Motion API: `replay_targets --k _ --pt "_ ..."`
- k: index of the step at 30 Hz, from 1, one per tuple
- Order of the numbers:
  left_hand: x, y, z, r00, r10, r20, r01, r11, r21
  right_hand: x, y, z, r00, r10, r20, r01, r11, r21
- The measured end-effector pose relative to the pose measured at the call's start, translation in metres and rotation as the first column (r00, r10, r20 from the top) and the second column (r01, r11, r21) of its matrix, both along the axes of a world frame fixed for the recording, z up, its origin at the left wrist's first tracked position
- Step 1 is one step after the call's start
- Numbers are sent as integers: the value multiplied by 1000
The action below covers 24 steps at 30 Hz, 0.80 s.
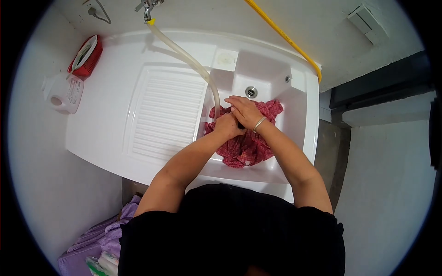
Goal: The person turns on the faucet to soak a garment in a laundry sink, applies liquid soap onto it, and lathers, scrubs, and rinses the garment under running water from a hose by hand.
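Note:
A red checked cloth garment (246, 149) lies crumpled in the basin of the white sink (294, 147). Over it, my left hand (228, 126) is closed with curled fingers, and a small dark thing (241, 125) shows at its edge; its kind is hidden. My right hand (246, 112), with a light bangle (259, 123) at the wrist, reaches across just beyond the left one, fingers stretched out and touching or nearly touching it. A clear hose (184, 53) runs from the tap (147, 10) down into the basin beside my left hand.
Left of the basin is a ribbed washboard (168, 110). A red basket (87, 62) and a pale plastic jug (64, 94) stand at the far left. The drain (251, 92) shows behind the garment. A yellow hose (285, 37) hangs along the back wall; purple fabric (90, 244) lies lower left.

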<state>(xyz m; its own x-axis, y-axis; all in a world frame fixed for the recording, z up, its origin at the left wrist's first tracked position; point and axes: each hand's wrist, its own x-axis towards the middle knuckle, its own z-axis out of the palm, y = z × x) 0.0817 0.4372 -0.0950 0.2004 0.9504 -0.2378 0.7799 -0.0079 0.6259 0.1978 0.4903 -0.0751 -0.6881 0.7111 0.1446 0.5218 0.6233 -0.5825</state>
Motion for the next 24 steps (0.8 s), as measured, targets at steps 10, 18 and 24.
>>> replay_targets --k 10,18,24 --pt "4 -2 -6 1000 18 17 -20 993 118 2 -2 -5 998 -54 39 55 998 -14" --pt "7 -5 10 995 0 -95 0 1000 4 3 -6 -7 999 -9 -53 16 991 134" --pt "2 -3 -16 997 -18 -80 22 998 50 1 -6 -9 998 61 5 -61 995 75"
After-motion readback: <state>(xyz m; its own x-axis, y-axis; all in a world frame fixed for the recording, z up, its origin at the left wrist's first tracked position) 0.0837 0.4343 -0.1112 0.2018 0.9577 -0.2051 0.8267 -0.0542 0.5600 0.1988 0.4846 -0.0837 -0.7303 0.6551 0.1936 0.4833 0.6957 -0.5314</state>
